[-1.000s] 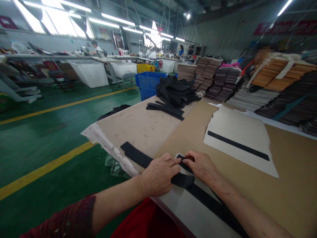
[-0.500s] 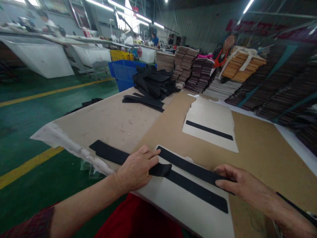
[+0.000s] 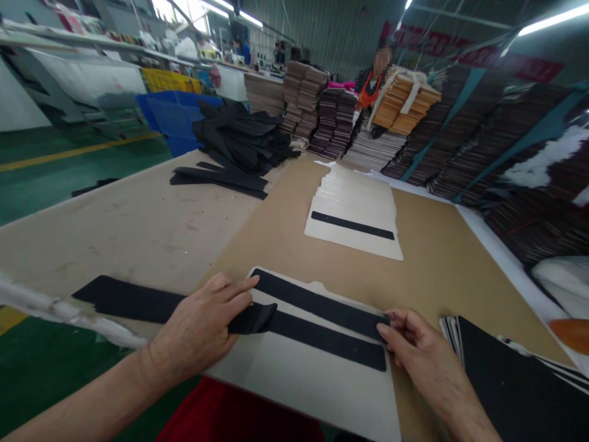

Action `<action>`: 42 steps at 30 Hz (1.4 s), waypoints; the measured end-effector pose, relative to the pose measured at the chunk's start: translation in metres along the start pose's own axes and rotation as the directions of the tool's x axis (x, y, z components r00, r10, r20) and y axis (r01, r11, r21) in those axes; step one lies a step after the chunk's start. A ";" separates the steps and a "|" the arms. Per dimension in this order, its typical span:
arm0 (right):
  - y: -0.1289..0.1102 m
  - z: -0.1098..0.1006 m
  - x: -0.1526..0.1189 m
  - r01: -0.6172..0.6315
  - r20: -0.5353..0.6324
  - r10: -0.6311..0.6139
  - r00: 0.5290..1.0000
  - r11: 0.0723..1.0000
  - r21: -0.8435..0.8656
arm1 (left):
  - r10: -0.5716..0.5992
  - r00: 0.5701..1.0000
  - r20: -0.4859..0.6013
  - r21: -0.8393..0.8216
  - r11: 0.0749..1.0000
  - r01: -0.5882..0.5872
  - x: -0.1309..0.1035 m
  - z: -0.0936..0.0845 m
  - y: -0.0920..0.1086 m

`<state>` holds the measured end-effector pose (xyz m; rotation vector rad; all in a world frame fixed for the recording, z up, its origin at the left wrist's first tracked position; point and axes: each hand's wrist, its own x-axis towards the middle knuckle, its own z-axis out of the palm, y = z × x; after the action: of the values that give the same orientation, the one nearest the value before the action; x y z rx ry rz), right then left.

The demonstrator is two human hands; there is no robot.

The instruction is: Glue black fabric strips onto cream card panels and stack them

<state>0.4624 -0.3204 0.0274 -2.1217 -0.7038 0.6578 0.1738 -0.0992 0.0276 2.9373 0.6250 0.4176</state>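
Observation:
My left hand (image 3: pixel 205 322) is closed around several black strips (image 3: pixel 133 299), which stick out on both sides of it. Its index fingertip presses the left end of another black strip (image 3: pixel 317 304), laid along the far edge of a cream sheet (image 3: pixel 299 387). At that strip's right end, my right hand (image 3: pixel 418 353) pinches it between thumb and fingers. A second black strip (image 3: pixel 335 344) lies nearly parallel on the sheet, closer to me, its left part hidden under the held strips.
Farther back lies another cream sheet (image 3: pixel 354 190) with one black strip. A heap of black strips (image 3: pixel 243 135) sits at the table's far left, beside a blue bin (image 3: pixel 170 116). Black-topped pieces (image 3: pixel 515 380) are stacked at right. Behind tall stacks (image 3: pixel 304 92) is a person (image 3: pixel 368 86).
The view has turned right, bringing the black-topped stack into sight. My right hand has brought the far strip's right end in towards the sheet's edge. My left hand keeps its hold.

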 end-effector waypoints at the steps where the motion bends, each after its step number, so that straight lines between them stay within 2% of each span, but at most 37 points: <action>1: 0.001 0.001 0.000 0.001 -0.012 -0.001 1.000 1.000 0.005 | 0.003 1.000 -0.001 0.000 1.000 -0.003 0.000 0.001 -0.001; 11: 0.002 0.009 0.008 0.055 -0.144 -0.053 0.988 0.998 0.012 | -0.011 1.000 0.026 -0.017 1.000 0.011 -0.004 0.007 -0.006; 18: -0.006 0.016 0.007 0.011 -0.221 -0.045 0.974 0.989 -0.150 | -0.003 1.000 0.022 0.011 1.000 0.002 -0.003 0.008 -0.008; 32: -0.014 0.018 0.009 -0.015 -0.221 -0.057 0.974 0.951 -0.310 | 0.029 1.000 -0.011 0.038 0.999 -0.028 -0.004 0.008 -0.010; 37: -0.007 0.020 0.010 0.047 -0.198 -0.135 0.971 0.917 -0.396 | 0.015 1.000 -0.005 0.043 0.999 -0.015 -0.004 0.008 -0.010; 39: -0.004 0.021 0.010 0.140 -0.176 -0.241 0.954 0.882 -0.449 | 0.005 1.000 0.007 0.038 0.999 -0.005 -0.004 0.008 -0.009; 42: -0.002 0.023 0.008 0.280 -0.136 -0.414 0.900 0.789 -0.548 | -0.024 0.999 0.042 0.038 0.999 0.023 -0.004 0.008 -0.009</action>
<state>0.4529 -0.3018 0.0149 -2.3975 -1.1970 -0.0243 0.1695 -0.0934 0.0181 2.9629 0.6685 0.3434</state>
